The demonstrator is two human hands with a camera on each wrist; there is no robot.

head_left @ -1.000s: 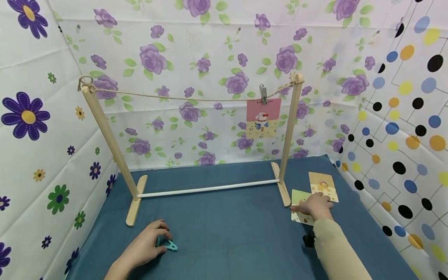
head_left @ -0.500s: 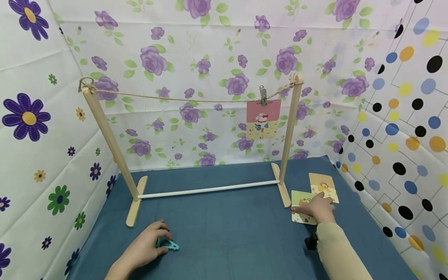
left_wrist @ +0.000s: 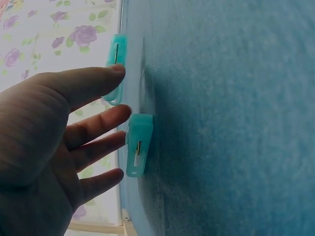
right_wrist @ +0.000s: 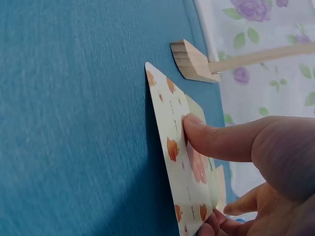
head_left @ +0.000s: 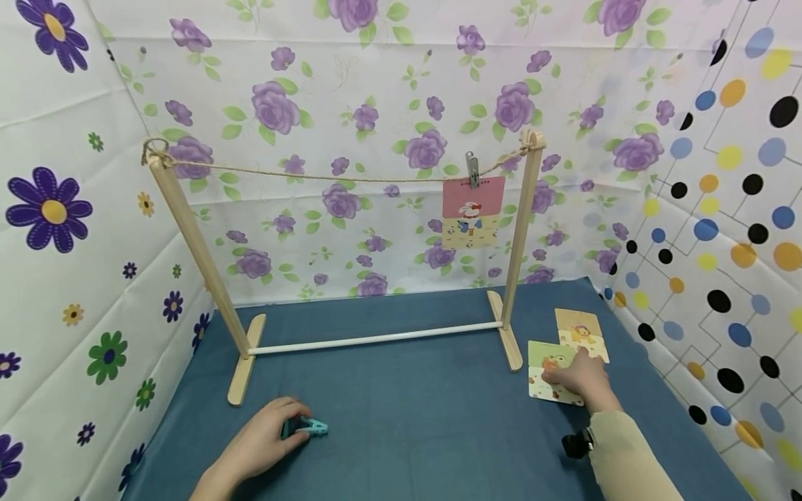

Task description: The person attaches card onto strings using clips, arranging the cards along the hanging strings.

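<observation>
My left hand (head_left: 266, 435) is low over the cloth, its thumb and a mostly hidden index finger pinching a teal clothes peg (head_left: 316, 426). In the left wrist view this clothes peg (left_wrist: 117, 49) shows behind the thumb. A second teal clothes peg (left_wrist: 140, 145) lies on the cloth by the other fingertips. My right hand (head_left: 585, 379) pinches a green-and-cream picture card (head_left: 540, 369), thumb on its face and fingers at its far side. The card (right_wrist: 170, 142) is tilted, one edge raised off the cloth. Just behind it lies an orange-and-cream card (head_left: 576, 323).
A wooden rack with a left post (head_left: 197, 257) and right post (head_left: 523, 229) carries a string (head_left: 313, 177). A metal clip (head_left: 473, 169) holds a pink-and-yellow card (head_left: 473, 212) on it. A white bar (head_left: 376, 339) joins the feet. Patterned cloth walls surround the blue cloth (head_left: 407, 424).
The right hand has drawn the green card slightly right, away from the rack's foot. In the left hand the clothes peg has shifted a little up and right.
</observation>
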